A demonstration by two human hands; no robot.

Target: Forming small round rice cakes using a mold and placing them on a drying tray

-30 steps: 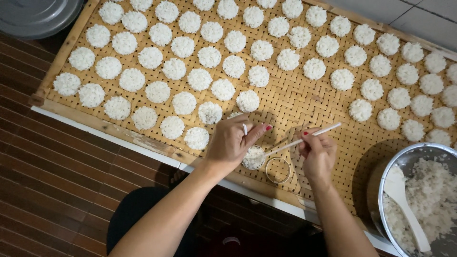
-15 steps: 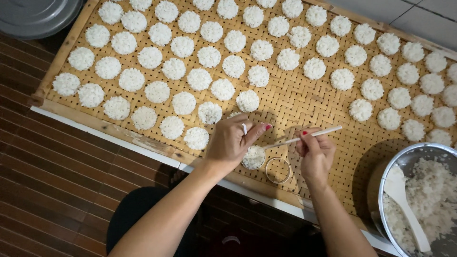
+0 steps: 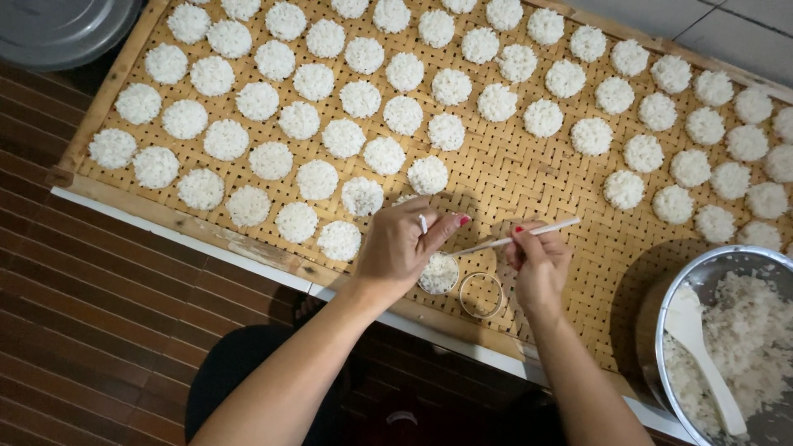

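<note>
Looking down at a big woven bamboo tray (image 3: 529, 177) in a wooden frame, we've got rows of little round white rice cakes (image 3: 384, 154) laid out across most of it, with a bare patch left near the front edge. Off to the right sits a metal bowl (image 3: 702, 268) of cooked rice with a white paddle (image 3: 702, 347) lying in it, and a grey metal lid (image 3: 58, 29) peeks in at the top left corner.

Down to the small stuff: two round ring moulds sit side by side at the front of the tray. The filled ring (image 3: 439, 273) is packed with rice, the empty ring (image 3: 481, 295) just beside it shows bare weave. Our left hand (image 3: 405, 248) curls loosely right over the filled one, fingers touching it. Our right hand (image 3: 537, 264) pinches a thin white stick (image 3: 516, 238) that points toward the left hand.

We'd say we're at the packing-and-levelling step on this cake. The next move probably calls for a gentle, straight lift so the round keeps its shape.
</note>
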